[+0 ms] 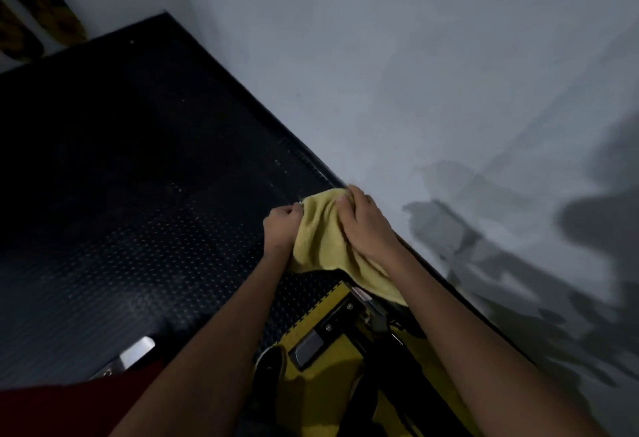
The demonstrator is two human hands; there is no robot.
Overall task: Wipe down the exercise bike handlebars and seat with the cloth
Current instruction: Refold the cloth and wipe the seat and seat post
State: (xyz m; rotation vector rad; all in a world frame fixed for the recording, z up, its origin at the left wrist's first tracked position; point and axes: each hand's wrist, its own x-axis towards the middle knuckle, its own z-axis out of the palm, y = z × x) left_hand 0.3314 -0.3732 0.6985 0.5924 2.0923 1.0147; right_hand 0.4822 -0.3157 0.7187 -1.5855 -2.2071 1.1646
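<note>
A yellow cloth (321, 239) hangs bunched between both my hands, out in front of me above the dark floor. My left hand (280, 229) grips its left edge with curled fingers. My right hand (364, 225) holds its top right part, fingers curled into the fabric. Below them, parts of the exercise bike (332, 339) show: black frame pieces, metal brackets and a pedal over a yellow area. Handlebars and seat are not clearly visible; whatever lies under the cloth is hidden.
A black studded rubber mat (138, 211) covers the floor to the left. A grey wall (415, 73) runs along the right, close behind my hands. A metal piece (135, 355) sits at lower left, and red clothing (69, 409) fills the bottom left corner.
</note>
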